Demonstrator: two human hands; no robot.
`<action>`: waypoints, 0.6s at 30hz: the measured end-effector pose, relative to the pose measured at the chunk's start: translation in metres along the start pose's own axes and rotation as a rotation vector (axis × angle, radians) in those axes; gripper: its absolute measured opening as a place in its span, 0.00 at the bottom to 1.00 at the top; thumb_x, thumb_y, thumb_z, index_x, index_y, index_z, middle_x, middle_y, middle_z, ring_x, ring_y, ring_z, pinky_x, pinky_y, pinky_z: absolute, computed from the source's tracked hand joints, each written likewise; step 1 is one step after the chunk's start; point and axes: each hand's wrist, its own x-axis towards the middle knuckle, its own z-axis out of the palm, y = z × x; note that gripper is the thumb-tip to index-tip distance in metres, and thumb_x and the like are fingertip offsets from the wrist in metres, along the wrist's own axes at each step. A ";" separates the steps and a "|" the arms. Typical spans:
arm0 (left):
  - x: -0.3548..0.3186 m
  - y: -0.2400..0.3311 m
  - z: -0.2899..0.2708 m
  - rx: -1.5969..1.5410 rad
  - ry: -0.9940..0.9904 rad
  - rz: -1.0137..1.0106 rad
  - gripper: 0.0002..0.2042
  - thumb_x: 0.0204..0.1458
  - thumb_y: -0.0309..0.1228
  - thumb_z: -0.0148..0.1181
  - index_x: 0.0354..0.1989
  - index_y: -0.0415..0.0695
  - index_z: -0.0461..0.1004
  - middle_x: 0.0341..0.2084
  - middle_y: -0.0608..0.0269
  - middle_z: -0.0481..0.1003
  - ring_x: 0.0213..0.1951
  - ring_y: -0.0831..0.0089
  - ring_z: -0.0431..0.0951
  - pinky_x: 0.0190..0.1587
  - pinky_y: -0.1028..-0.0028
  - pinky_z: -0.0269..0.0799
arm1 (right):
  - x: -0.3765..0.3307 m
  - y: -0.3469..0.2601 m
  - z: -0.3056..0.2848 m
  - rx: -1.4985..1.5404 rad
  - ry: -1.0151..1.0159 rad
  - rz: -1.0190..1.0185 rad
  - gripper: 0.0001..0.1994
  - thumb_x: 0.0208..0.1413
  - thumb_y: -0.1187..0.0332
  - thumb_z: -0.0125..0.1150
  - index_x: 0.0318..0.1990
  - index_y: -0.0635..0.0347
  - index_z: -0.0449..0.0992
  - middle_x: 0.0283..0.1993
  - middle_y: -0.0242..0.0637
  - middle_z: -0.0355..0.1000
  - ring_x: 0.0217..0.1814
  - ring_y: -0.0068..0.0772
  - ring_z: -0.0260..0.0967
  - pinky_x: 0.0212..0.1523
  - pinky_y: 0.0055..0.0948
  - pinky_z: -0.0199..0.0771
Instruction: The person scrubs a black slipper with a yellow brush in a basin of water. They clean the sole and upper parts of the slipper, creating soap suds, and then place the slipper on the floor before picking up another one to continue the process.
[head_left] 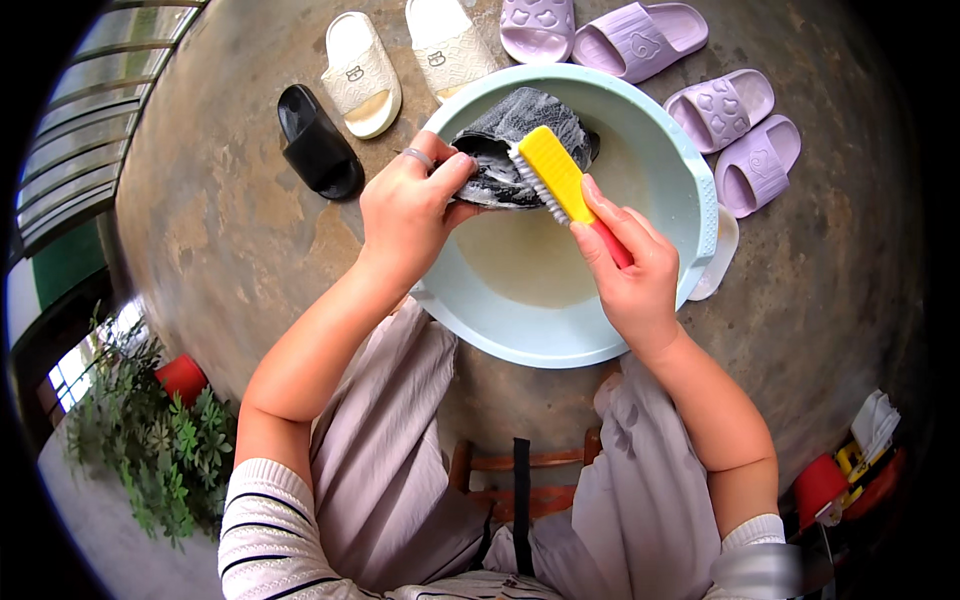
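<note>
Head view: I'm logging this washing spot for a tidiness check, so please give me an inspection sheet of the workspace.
Surface: stained concrete floor, bare between items.
Job's things: pale blue basin with cloudy water; dark grey slipper held at its rim; yellow scrub brush with a red handle, bristles on the slipper.
Clutter: black slipper, two cream slippers, four lilac slippers, a white object beside the basin.
Hands: left hand grips the slipper; right hand grips the brush.
Cables: nothing seen.
Surroundings: green plant, red pots, wooden stool, railing.
</note>
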 end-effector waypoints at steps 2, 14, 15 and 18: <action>-0.006 -0.004 0.005 0.158 0.039 0.104 0.17 0.32 0.35 0.76 0.34 0.48 0.80 0.31 0.71 0.75 0.35 0.61 0.78 0.33 0.66 0.74 | 0.008 0.019 -0.003 -0.013 0.044 0.114 0.20 0.61 0.67 0.69 0.61 0.56 0.80 0.37 0.43 0.80 0.31 0.31 0.75 0.35 0.27 0.75; -0.006 -0.004 0.016 0.024 -0.010 0.217 0.21 0.32 0.31 0.76 0.40 0.49 0.81 0.34 0.73 0.80 0.34 0.67 0.76 0.37 0.68 0.76 | 0.018 0.046 0.021 0.121 0.154 0.221 0.20 0.62 0.67 0.68 0.61 0.54 0.79 0.42 0.47 0.82 0.34 0.35 0.78 0.38 0.28 0.77; -0.008 -0.003 0.016 0.016 -0.012 0.200 0.20 0.33 0.31 0.76 0.40 0.49 0.81 0.34 0.72 0.80 0.34 0.67 0.76 0.37 0.68 0.76 | 0.016 0.048 0.019 0.089 0.154 0.175 0.20 0.62 0.67 0.68 0.61 0.54 0.79 0.41 0.47 0.81 0.33 0.35 0.78 0.38 0.28 0.77; -0.010 -0.004 0.014 -0.001 0.005 0.139 0.17 0.38 0.31 0.76 0.40 0.48 0.81 0.32 0.70 0.80 0.32 0.66 0.77 0.36 0.68 0.76 | 0.004 0.002 0.016 -0.003 -0.017 0.091 0.19 0.63 0.67 0.67 0.61 0.54 0.79 0.42 0.48 0.82 0.35 0.35 0.79 0.40 0.27 0.77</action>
